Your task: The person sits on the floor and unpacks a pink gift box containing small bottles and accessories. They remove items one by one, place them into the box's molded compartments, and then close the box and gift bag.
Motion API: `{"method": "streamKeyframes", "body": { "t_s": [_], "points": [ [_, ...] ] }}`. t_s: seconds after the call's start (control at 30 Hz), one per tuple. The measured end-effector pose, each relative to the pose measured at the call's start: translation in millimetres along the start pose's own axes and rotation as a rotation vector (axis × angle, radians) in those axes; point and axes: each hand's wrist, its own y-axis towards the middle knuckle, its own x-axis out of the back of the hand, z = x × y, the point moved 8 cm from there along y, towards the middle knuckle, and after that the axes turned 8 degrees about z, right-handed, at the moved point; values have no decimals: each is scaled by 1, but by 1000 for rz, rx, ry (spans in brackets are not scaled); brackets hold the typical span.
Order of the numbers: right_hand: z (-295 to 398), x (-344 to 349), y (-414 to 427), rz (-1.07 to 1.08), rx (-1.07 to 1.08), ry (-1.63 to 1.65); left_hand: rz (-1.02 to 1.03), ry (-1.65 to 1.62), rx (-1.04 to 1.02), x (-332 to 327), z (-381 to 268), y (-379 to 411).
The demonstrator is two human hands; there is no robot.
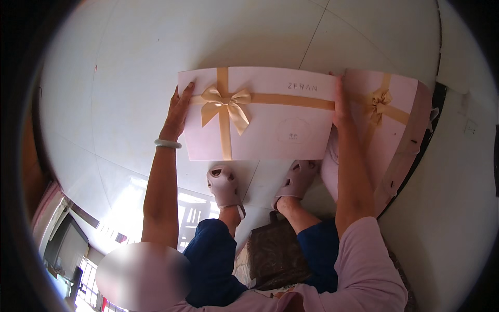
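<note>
A wide pale pink gift box [261,132] is held up in front of me between both hands. A gold satin ribbon crosses its face, with a bow [225,102] at the left, and the face bears some printing. My left hand [179,111] grips the left edge, thumb on the face. My right hand [342,103] presses against the right edge; its fingers are mostly hidden behind the box. Another pink box [403,93] with a gold bow [379,106] stands beside it on the right, partly covered by my right arm.
Pale glossy floor tiles [128,70] spread ahead, with window glare at lower left. A white wall [464,156] with a dark skirting board [440,101] runs along the right. My feet wear pink clogs [226,185]. A brown embossed bag [273,249] lies between my legs.
</note>
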Motion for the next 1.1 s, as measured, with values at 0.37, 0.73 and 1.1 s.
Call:
{"method": "streamKeyframes", "body": {
  "t_s": [0.37,0.73,1.1],
  "points": [
    [24,-32,-37,136,-28,-151,19,-107,-239,84,54,0],
    [156,-72,-170,267,333,-525,-142,-233,-230,120,-49,-58],
    [269,37,-439,-505,798,-898,303,78,-782,-202,-386,-49]
  ]
}}
